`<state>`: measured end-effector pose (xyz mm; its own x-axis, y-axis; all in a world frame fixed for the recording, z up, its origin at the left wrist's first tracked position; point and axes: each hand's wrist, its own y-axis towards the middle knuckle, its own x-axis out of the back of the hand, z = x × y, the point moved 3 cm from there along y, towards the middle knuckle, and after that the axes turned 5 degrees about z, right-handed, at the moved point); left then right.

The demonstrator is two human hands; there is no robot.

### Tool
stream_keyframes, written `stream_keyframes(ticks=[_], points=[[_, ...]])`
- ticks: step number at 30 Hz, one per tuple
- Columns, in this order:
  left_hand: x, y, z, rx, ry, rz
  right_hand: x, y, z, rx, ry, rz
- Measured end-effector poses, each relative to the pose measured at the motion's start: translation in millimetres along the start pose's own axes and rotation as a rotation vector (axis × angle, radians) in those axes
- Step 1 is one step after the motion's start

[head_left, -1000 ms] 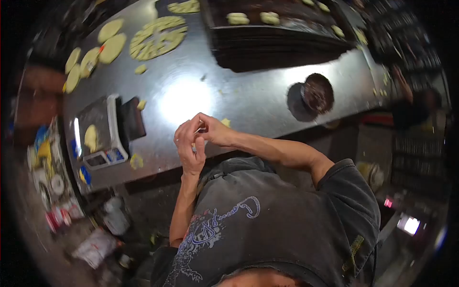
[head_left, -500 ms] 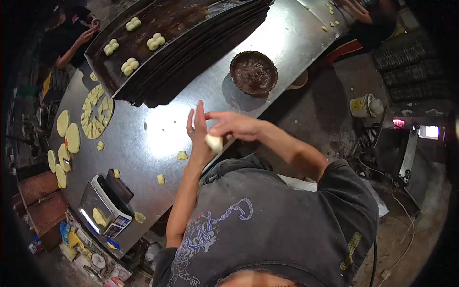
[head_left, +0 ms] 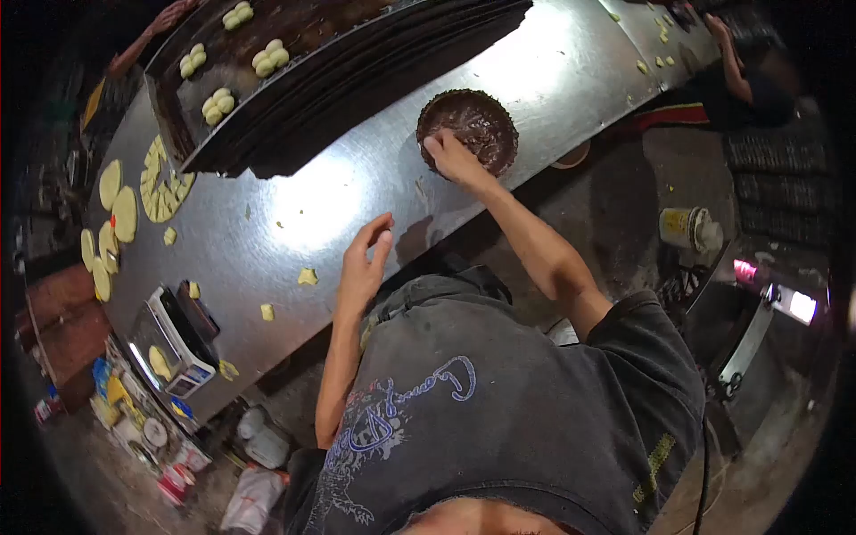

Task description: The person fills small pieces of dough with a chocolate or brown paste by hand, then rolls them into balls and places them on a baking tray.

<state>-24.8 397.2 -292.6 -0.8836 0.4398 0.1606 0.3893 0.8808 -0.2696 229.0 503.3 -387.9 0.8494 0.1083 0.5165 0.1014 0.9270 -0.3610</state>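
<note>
Over the round bowl (head_left: 501, 147) of dark brown, paste-like filling (head_left: 473, 111), my right hand (head_left: 452, 156) reaches with its fingers bent together; what they pinch, if anything, is hidden. My left hand (head_left: 364, 267) hovers above the table's near edge, thumb and fingers apart and slightly curved. Its palm faces away, and no dough shows in it. Two small dough pieces, one ragged (head_left: 308, 276) and one squarish (head_left: 267, 312), lie on the metal table (head_left: 241, 259) to the left of that hand.
Stacked dark trays (head_left: 312, 107) stand at the back, the top one bearing clusters of dough balls (head_left: 271, 58). A cut dough round (head_left: 160, 192), flat dough discs (head_left: 125, 214) and a scale (head_left: 174, 343) with dough are at the left. Co-workers' arms (head_left: 731, 58) show at the far edges.
My right hand has left my left hand and moved up to the bowl. The pale dough lump seen between my hands is out of sight. The camera view has shifted slightly.
</note>
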Motion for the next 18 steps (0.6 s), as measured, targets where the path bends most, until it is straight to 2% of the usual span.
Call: stream_keyframes(ticks=[1,3,5,6,8,10,14,18], points=[[0,2,7,0.008,-0.026,-0.015,2,6,-5,-0.013,0.109,0.028],[1,6,5,0.039,-0.161,-0.06,20,-9,23,-0.25,0.519,0.299],[4,7,-14,0.031,-0.207,-0.114,17,-21,41,-0.19,0.915,0.606],[6,6,-22,0.023,-0.226,-0.142,10,-29,54,-0.159,1.021,0.707],[10,3,-29,-0.081,-0.075,-0.16,-2,-59,96,-0.096,1.236,0.906],[25,-6,-36,-0.118,0.048,-0.147,-30,-86,128,-0.077,1.32,0.934],[63,-43,-33,-0.162,-0.151,-0.456,-77,-134,178,0.013,1.346,0.919],[98,-83,-32,-0.245,-0.279,-0.602,-116,-155,206,0.162,1.223,0.838]])
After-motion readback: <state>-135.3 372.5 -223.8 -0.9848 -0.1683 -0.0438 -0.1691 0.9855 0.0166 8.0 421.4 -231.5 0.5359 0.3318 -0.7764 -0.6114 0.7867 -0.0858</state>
